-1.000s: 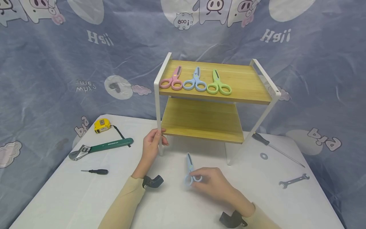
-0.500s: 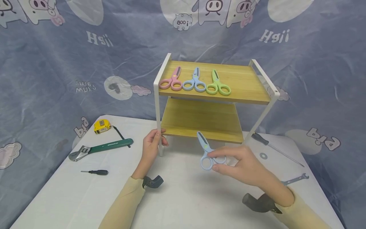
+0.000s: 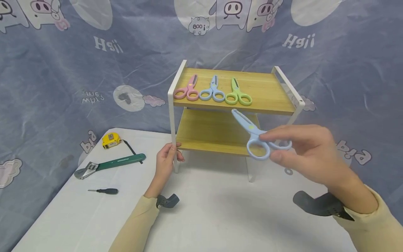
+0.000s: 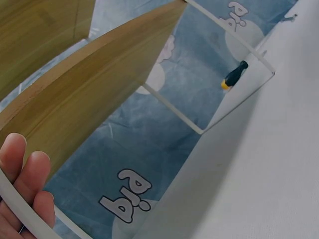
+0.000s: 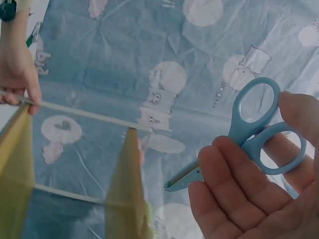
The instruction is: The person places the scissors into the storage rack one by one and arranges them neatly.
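Blue scissors hang in the air before the shelf's right half, pinched by my right hand near the handle rings. In the right wrist view the same scissors show both rings, with the fingers below them. My left hand grips the front left white leg of the two-tier wooden shelf, at the lower board's corner. On the top board lie pink scissors, another pair of blue scissors and green scissors, side by side, blades toward the back.
On the table's left lie a yellow tape measure, a green-handled adjustable wrench and a small screwdriver. A washer lies at right, partly behind my right hand. Another screwdriver shows in the left wrist view. A printed cloth hangs behind.
My right hand has lifted the blue scissors off the table, up and to the right, to just below the top board's level. My left hand stays on the shelf leg.
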The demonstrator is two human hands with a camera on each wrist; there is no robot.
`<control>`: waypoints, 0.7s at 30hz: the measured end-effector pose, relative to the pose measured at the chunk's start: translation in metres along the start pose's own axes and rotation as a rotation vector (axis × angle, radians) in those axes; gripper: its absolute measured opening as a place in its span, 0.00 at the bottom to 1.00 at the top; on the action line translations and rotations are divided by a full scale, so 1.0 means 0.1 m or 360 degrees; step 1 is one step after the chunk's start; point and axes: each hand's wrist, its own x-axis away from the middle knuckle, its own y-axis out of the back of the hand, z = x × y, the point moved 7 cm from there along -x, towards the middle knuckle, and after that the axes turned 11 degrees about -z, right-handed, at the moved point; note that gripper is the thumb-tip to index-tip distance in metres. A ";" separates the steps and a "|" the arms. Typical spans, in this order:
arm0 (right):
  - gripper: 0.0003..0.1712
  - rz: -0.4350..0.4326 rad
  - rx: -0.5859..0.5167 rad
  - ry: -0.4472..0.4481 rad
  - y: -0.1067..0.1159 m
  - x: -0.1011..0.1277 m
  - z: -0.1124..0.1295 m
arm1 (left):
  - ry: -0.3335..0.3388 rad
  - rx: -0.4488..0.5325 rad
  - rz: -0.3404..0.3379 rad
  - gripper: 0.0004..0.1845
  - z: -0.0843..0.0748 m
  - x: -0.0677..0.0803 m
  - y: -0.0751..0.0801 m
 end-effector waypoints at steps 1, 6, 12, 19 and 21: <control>0.19 -0.0027 -0.0011 0.0004 0.05 -0.03 0.01 | 0.0001 -0.0001 0.0001 0.16 0.00 0.00 0.00; 0.17 -0.0168 0.0315 -0.0085 0.25 -0.25 0.04 | 0.0013 -0.0004 0.0000 0.17 0.01 0.00 0.00; 0.16 -0.0172 0.1291 -0.0157 0.47 -0.49 -0.05 | 0.0018 0.0011 0.0007 0.17 0.01 -0.01 0.00; 0.16 -0.0072 0.1723 -0.0365 0.68 -0.60 -0.31 | 0.0004 0.0019 0.0002 0.16 -0.01 0.00 0.00; 0.16 -0.0047 0.1782 -0.0393 0.70 -0.61 -0.36 | 0.0003 0.0020 0.0000 0.16 -0.01 0.00 0.00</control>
